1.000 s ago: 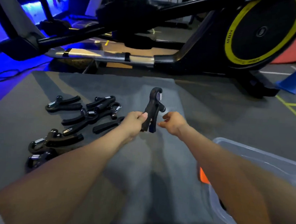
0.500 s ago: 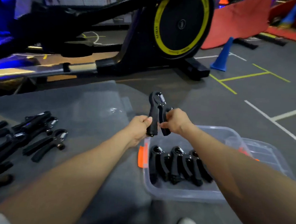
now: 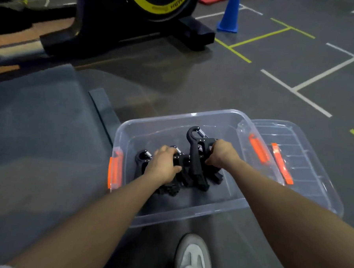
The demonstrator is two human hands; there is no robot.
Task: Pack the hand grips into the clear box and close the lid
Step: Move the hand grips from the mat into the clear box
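A: The hand grip (image 3: 197,155) has come down from the air above the mat into the clear box (image 3: 219,199).

B: How does it look?

A: Black, upright, with a steel spring at the top. The right hand (image 3: 222,153) curls around one handle; the left hand (image 3: 163,166) grasps the packed grips (image 3: 143,159) beside it.

B: And around?

A: The lid (image 3: 306,159) lies right of the box, with orange latches (image 3: 281,164).
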